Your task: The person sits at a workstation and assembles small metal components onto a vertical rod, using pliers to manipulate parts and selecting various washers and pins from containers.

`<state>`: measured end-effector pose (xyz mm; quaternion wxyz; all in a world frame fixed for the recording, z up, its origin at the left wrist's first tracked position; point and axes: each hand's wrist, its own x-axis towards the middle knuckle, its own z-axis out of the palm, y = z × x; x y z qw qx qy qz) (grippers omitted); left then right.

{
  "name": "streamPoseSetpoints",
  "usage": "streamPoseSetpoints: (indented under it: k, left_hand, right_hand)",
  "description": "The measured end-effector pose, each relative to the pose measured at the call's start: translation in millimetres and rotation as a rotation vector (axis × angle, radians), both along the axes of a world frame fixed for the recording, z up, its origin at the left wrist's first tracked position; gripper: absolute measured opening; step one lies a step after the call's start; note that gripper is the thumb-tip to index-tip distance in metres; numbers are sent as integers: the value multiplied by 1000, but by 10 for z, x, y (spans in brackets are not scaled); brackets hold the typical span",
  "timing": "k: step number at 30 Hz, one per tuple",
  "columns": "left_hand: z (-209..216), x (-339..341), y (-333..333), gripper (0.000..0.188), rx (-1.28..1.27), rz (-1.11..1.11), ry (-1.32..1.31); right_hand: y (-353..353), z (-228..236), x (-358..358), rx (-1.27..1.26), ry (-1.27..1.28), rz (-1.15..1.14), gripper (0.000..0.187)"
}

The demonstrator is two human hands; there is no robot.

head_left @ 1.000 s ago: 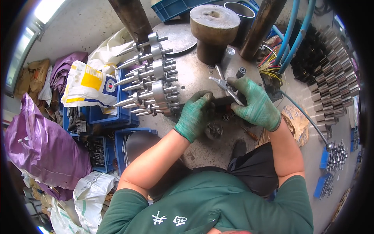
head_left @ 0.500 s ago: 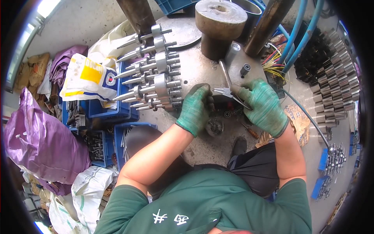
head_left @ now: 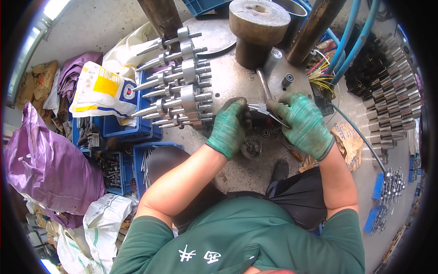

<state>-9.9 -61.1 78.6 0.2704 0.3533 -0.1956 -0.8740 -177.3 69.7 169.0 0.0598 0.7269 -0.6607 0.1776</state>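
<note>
The right hand [head_left: 308,123] grips pliers [head_left: 263,108], nose toward nine o'clock, beside the left hand [head_left: 227,124], its fingers curled, contents hidden. The pliers look stiff, fairly light, best held by the handles. Steel table [head_left: 223,75] at twelve, shafts [head_left: 189,102] at ten, purple sack [head_left: 52,169] at nine.

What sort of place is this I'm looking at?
Likely a metalworking or parts-assembly workshop: clustered metal shafts, rows of metal cylinders at the right, and blue bins at the left.
</note>
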Motion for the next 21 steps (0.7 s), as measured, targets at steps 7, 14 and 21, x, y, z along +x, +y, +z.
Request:
streamPoseSetpoints:
  k: [7, 14, 21]
  left_hand:
    - [-7, -9, 4, 11, 32, 20, 7]
    - [28, 8, -33, 22, 41, 6, 81]
    - [44, 44, -43, 26, -166, -77, 46]
  right_hand:
    - [2, -55, 9, 18, 31, -14, 57]
    - [18, -11, -10, 42, -2, -57, 56]
    - [21, 69, -31, 91, 0, -119, 55]
